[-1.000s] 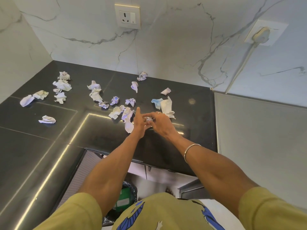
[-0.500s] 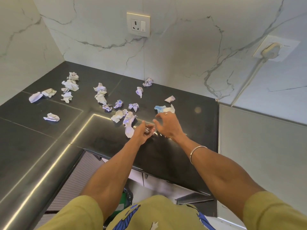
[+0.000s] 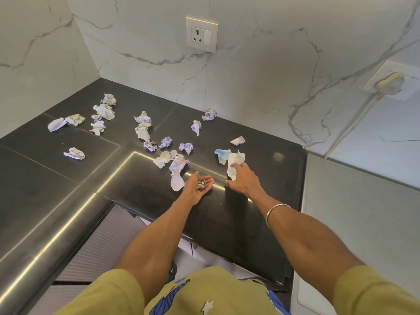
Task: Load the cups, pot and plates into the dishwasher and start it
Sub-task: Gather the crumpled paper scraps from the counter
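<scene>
No cups, pot, plates or dishwasher appear in this view, so the task's items cannot be located from here. The black countertop (image 3: 250,214) carries many crumpled paper scraps (image 3: 142,130) strewn from the left corner towards the centre. The left hand (image 3: 197,186) lies palm up, fingers loosely cupped round a small crumpled wad (image 3: 201,184), seemingly serving as a collecting palm. The right hand (image 3: 244,179) reaches forward, fingers pinching the white strip of paper (image 3: 234,163) beside a blue-tinted scrap (image 3: 221,153), apparently to lift it; the grip point is partly masked by the paper, so the pinch is probable rather than certain. A ring and a wrist bangle (image 3: 276,212) are present on that arm. Judged from this, the work in hand is clearing litter, not loading. The cabinet front (image 3: 95,251) below the counter is partly hidden by the arms and body. The grey panel (image 3: 354,223) at right is cut off and unidentifiable. A wall socket (image 3: 201,34) sits unused.
</scene>
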A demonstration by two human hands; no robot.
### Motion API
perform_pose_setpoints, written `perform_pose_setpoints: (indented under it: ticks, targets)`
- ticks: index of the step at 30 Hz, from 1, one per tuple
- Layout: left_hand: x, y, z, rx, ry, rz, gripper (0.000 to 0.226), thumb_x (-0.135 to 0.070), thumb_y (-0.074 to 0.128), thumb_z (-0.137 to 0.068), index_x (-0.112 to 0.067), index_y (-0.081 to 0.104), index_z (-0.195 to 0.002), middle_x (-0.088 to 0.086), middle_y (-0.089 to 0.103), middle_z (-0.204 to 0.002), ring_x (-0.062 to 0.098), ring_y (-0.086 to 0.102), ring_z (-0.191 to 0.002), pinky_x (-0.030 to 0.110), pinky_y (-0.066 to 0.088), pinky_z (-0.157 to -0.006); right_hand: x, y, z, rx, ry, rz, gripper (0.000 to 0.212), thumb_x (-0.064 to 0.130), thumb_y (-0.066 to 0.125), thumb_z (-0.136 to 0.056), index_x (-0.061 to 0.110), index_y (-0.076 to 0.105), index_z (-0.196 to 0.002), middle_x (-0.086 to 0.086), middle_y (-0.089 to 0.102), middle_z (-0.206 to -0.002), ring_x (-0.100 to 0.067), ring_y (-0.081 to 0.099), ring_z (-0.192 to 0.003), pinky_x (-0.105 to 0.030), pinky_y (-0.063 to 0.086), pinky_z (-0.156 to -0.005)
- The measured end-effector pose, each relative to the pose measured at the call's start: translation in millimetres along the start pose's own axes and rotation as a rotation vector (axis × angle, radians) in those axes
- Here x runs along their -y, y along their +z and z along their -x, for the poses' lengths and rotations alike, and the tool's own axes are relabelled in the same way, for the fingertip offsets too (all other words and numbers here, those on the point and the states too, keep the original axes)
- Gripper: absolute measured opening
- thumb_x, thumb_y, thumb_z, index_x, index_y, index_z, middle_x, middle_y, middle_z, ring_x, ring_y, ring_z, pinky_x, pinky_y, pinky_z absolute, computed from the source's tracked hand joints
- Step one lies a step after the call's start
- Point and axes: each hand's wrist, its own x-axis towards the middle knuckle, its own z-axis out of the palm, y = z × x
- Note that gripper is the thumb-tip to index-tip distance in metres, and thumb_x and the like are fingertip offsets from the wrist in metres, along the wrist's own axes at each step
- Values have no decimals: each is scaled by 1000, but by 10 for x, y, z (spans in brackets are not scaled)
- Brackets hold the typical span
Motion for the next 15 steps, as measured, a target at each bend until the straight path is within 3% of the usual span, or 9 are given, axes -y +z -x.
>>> perform_pose_setpoints:
  ticks: [5,8,15]
  targets:
    - [-6,9,-14,3,-24,47,44,-32,46,-102,8,62,-115,24,68,-111,31,68,-100,35,58,-71,-41,71,-25,-100,-1,-132,48,-1,59,-83,12,56,-129,-15,61,-126,-36,61,-107,-41,52,-90]
    - [-14,20,-14,5,-25,66,41,-29,50,-101,8,62,-113,25,67,-112,32,67,-102,36,58,-75,-95,42,-49,-185,31,-205,31,-3,55,-86,6,64,-115,-15,67,-113,-33,64,-98,-41,55,-85]
    - [-11,76,-16,15,-21,107,41,-30,53,-97,5,62,-117,25,65,-116,34,67,-104,39,58,-81,-36,5,10,-300,-102,-260,36,2,62,-85,21,67,-115,-6,72,-105,-24,67,-89,-39,58,-78]
